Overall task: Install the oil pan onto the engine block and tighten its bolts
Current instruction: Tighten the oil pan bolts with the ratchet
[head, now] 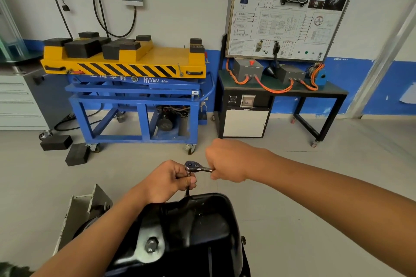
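Note:
The glossy black oil pan (pixel 198 227) fills the bottom centre, seated bottom-up with its drain bolt (pixel 151 245) facing me. A ratchet wrench (pixel 195 167) stands over the pan's far edge, its extension bar (pixel 187 191) running down to the flange. My left hand (pixel 167 181) pinches the extension just under the ratchet head. My right hand (pixel 227 161) grips the ratchet handle, which points right. The bolt under the extension is hidden behind the pan's rim.
A grey metal bracket (pixel 87 207) of the engine stand sits left of the pan. On the floor beyond stand a blue and yellow lift cart (pixel 135 87), two black rubber blocks (pixel 67 148) and a training bench (pixel 281 87) with orange cables.

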The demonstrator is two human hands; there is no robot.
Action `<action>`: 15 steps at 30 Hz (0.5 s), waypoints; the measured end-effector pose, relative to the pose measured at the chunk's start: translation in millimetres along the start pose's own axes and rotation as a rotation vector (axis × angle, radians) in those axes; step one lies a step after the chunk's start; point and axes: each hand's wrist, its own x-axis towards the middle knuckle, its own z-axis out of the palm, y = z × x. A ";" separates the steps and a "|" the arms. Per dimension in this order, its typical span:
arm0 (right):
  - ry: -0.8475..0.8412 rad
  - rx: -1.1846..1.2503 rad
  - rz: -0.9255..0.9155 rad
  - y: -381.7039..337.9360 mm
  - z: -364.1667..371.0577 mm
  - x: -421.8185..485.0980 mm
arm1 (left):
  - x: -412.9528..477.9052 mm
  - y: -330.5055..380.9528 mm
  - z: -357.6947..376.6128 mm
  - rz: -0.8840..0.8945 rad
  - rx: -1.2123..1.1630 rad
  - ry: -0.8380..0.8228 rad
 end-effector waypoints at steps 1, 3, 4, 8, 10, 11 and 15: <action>0.032 -0.033 0.015 0.2 2.8 2.3 | 0.7 -1.1 0.1 -0.002 0.005 0.003; 0.079 -0.093 0.039 1.1 8.5 7.7 | 1.8 -2.5 -0.2 0.005 0.018 0.014; 0.096 -0.116 0.049 1.8 11.0 10.4 | 2.1 -2.9 -0.6 0.008 0.026 0.016; 0.118 -0.130 0.059 6.5 15.1 18.5 | 2.4 -4.0 -2.0 0.019 0.026 0.015; 0.112 -0.095 0.046 9.9 16.6 20.6 | 2.0 -2.4 -1.6 0.015 0.017 0.011; 0.108 -0.073 0.033 11.5 18.3 21.6 | 2.0 -1.8 -1.4 0.012 0.014 0.009; 0.083 -0.007 -0.057 16.2 29.3 23.8 | 1.3 -1.8 -2.2 0.002 -0.011 0.009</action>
